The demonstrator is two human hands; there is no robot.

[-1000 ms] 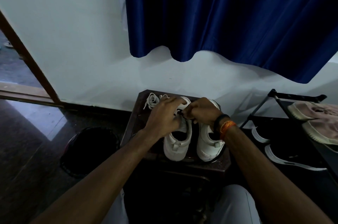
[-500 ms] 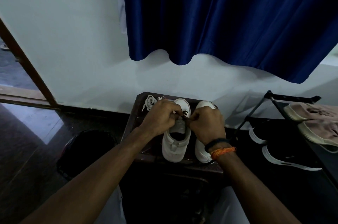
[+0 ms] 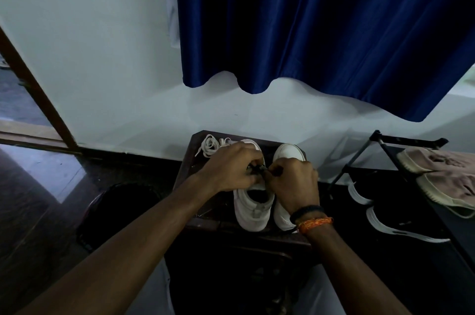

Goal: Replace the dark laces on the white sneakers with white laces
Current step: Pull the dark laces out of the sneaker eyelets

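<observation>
Dark lace [image 3: 257,169] mostly buried between curled fingers, left sneaker's [image 3: 253,208] eyelets behind both hands

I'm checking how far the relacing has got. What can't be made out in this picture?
- Head view: the eyelets of the left sneaker, covered by the left hand and right hand.
- The dark lace: only a sliver shows between the fingers; too small to follow.
- The right sneaker: its middle is hidden by the right hand.
- The white laces: their near end is behind the left hand.
</observation>
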